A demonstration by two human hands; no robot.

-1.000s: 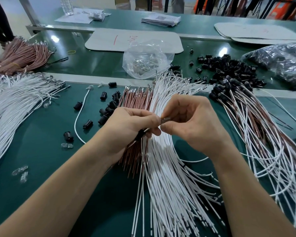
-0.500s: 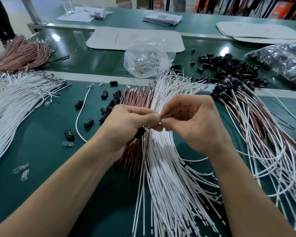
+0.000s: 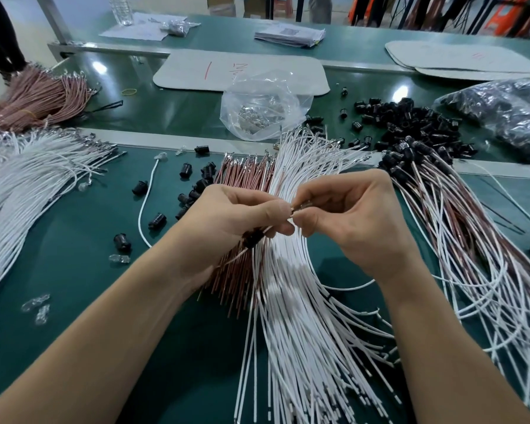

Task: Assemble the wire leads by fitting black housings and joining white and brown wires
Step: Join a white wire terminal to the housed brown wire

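While the housing (image 3: pixel 253 239) sits on a wire (image 3: pixel 235 258) just below the left hand (image 3: pixel 236 215), that hand's grip pinches the wire. The grip of the right hand (image 3: pixel 358 221) pinches its terminal (image 3: pixel 302 206), above white wires (image 3: pixel 303 316) and brown wires (image 3: pixel 242 179) spread on the worktop (image 3: pixel 74 270).

Left hand (image 3: pixel 236 218) and right hand (image 3: pixel 358 223) meet, pinching.

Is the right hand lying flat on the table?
No, the right hand is above the white wires, fingers curled, pinching a small metal terminal.
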